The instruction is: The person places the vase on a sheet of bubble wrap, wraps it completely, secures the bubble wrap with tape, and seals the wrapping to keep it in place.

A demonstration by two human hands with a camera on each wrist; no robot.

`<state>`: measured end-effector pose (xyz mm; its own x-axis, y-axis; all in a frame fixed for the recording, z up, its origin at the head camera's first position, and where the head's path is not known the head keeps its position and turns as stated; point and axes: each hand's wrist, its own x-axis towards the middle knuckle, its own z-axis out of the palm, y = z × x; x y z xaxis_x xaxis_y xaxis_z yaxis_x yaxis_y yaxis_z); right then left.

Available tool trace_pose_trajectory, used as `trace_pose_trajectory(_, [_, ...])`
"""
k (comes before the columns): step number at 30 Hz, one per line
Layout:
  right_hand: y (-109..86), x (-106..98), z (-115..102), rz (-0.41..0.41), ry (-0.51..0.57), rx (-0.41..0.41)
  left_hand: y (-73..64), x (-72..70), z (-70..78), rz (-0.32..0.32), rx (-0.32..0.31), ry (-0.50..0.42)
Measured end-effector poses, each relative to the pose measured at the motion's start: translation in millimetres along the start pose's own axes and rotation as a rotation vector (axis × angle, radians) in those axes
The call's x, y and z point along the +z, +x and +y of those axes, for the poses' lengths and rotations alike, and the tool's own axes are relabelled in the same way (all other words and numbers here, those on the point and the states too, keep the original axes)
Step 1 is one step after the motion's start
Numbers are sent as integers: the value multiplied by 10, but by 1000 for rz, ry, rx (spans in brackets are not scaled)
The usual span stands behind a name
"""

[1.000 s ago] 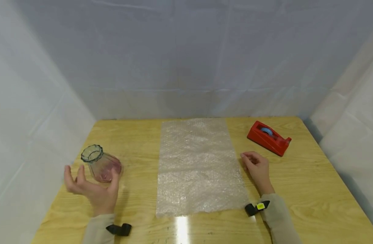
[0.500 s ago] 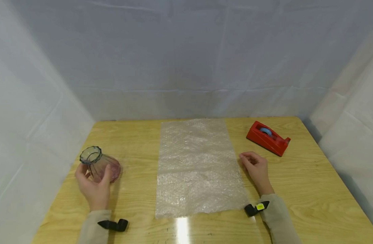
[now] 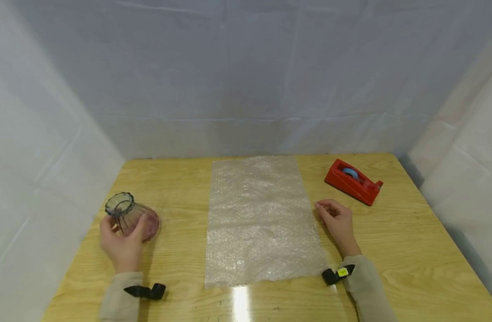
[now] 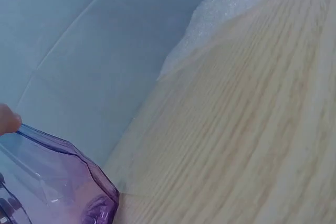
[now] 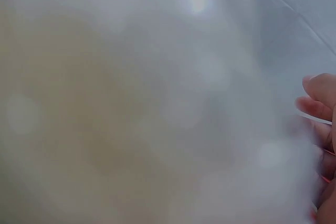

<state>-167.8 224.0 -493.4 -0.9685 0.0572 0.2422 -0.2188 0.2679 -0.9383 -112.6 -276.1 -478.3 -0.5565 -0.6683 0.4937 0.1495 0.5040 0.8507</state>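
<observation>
A ribbed glass vase (image 3: 151, 224) with a scalloped dark rim and a purple base is at the left of the table. My left hand (image 3: 123, 248) grips it from the near side, thumb on the right of the body and fingers round the left. In the left wrist view a fingertip (image 4: 8, 120) lies on the glass wall. The far fingers are hidden behind the vase. A flat sheet of bubble wrap (image 3: 266, 219) covers the table's middle. By its right edge rests my right hand (image 3: 337, 223), fingers loosely curled and holding nothing.
A red tape dispenser (image 3: 352, 184) with a blue-cored roll sits at the back right, beyond the right hand. White sheeting (image 3: 254, 80) hangs behind the wooden table (image 3: 177, 188) and on both sides. Bubble wrap blurs most of the right wrist view.
My left hand, spread open beside the vase a second ago, has closed round its body. Both the vase and the right hand stay in place.
</observation>
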Motion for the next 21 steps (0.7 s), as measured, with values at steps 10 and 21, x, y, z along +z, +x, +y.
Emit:
trace_pose_trajectory(10, [-18, 18, -5, 32, 11, -9, -54, 25, 431, 32, 16, -33])
trace_pose_trajectory(21, [-148, 26, -419, -48, -14, -201, -12, 5, 771, -39, -137, -498])
